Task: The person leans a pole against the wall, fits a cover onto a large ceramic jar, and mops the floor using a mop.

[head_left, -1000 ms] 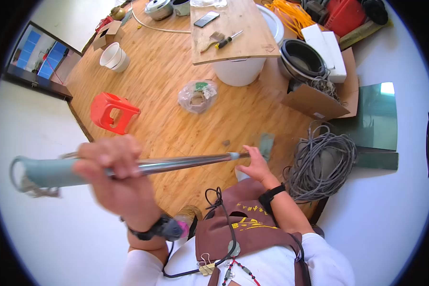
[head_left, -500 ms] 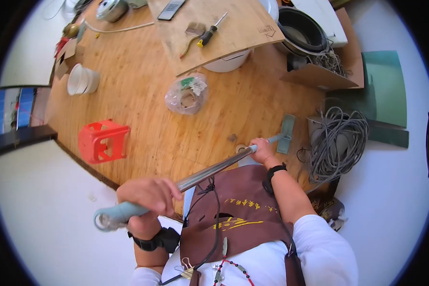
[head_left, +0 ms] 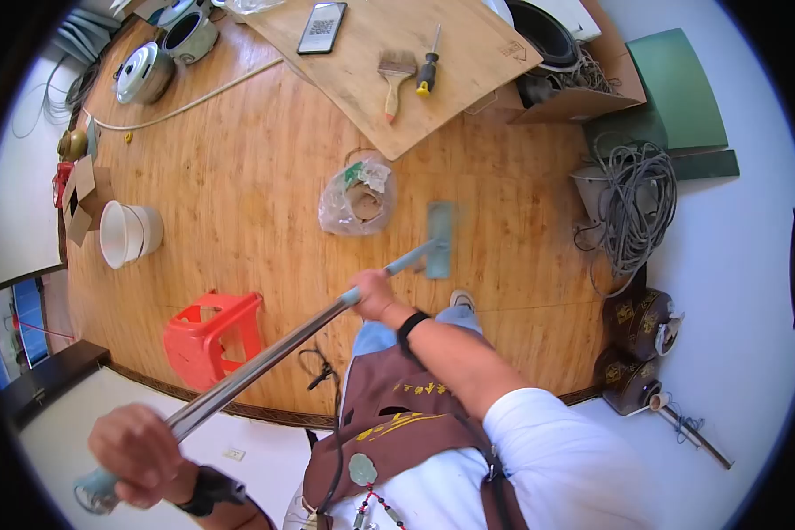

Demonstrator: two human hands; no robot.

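A long metal pole (head_left: 265,360) slants across the view, with a pale blue-green grip at its lower left end and a flat, blurred blue-green head (head_left: 439,240) on the wooden floor. Near the grip end, my left hand (head_left: 137,449) is wrapped round the pole. My right hand (head_left: 373,294) is closed round it farther along, at a pale blue collar close to the head. Just beyond the head lies a clear plastic bag (head_left: 357,198) with a round tan roll in it.
A red plastic stool (head_left: 212,338) stands left of the pole. Farther left is a white bucket (head_left: 131,234). A wooden board (head_left: 468,66) ahead holds a phone, a brush and a screwdriver. Coiled grey cable (head_left: 640,208) and dark jars (head_left: 632,322) sit on the right.
The pole's head has swung left over the floor, towards the plastic bag. My right hand has moved left with it, and my left hand has moved down and left. The view has shifted too.
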